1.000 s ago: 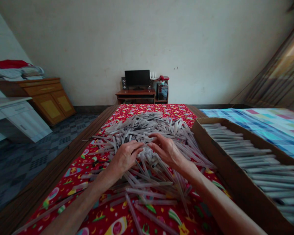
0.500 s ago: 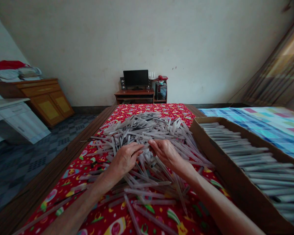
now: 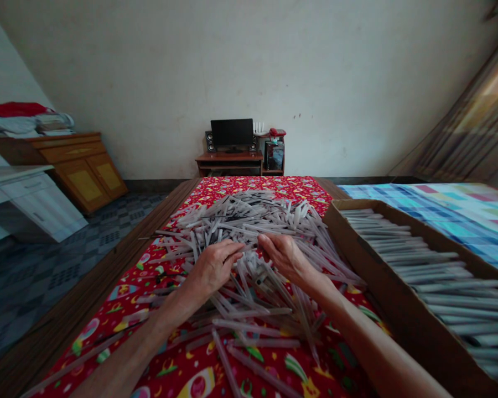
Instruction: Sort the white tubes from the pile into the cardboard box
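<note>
Over the middle of a heap of translucent plastic tubes (image 3: 257,326), my left hand (image 3: 216,265) is closed, thumb and fingers pinched together. Facing it a short gap away is my right hand (image 3: 284,254), also closed in a pinch. Whatever lies between the fingertips is too small and blurred to make out. The tubes are slim, whitish and scattered in all directions, and some dark thin pieces lie among them. Beneath the heap is a red patterned cloth (image 3: 191,381).
A long cardboard box (image 3: 382,298) at the right holds rows of greyish tubes (image 3: 435,265). Beyond it lies a blue checked cloth (image 3: 382,196). Against the far wall stands a desk (image 3: 228,157) with a monitor (image 3: 232,132). A wooden cabinet (image 3: 87,171) is at the left.
My right hand has shifted slightly to the right, widening the gap between the fingertips. My left hand stays almost in place. The view has shifted very slightly.
</note>
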### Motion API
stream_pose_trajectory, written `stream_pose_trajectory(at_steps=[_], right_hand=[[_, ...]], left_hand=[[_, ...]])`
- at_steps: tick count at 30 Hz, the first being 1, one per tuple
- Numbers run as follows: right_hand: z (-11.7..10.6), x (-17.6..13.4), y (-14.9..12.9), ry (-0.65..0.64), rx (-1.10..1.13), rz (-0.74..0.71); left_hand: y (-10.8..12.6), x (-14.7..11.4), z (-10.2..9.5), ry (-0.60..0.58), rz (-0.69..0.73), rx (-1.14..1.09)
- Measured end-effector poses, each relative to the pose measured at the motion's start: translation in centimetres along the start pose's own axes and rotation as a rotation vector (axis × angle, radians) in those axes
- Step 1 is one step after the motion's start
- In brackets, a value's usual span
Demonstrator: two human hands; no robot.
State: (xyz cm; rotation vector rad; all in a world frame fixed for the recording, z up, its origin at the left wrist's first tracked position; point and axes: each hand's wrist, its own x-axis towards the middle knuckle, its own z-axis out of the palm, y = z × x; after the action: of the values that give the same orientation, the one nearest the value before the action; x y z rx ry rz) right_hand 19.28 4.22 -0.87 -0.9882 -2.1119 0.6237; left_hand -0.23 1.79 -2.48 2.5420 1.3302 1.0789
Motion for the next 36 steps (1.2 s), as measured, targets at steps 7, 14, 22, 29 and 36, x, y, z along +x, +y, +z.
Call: stream_pose_trajectory(at_steps=[7, 14, 22, 29, 36], right_hand=[[0.3, -0.1, 0.0, 0.018, -0.078, -0.068], [0.2, 0.0, 0.3, -0.024, 0.088, -0.014], [0.8, -0.2, 0.3, 0.031, -0.094, -0.091], [1.0, -0.1, 0.1, -0.041, 0.108, 0.075], [0.7, -0.1, -0.3, 0.030, 0.008, -0.005]], left_hand=[[0.3, 0.0, -0.3, -0.025, 0.010, 0.017], [0.1, 0.0, -0.3, -0.013, -0.003, 0.032], [0.3, 0.0, -0.2, -0.059, -0.008, 0.027], [0.3, 0.1, -0.4, -0.038, 0.000, 0.014], [0.2, 0.0, -0.2, -0.051, 0.005, -0.002]])
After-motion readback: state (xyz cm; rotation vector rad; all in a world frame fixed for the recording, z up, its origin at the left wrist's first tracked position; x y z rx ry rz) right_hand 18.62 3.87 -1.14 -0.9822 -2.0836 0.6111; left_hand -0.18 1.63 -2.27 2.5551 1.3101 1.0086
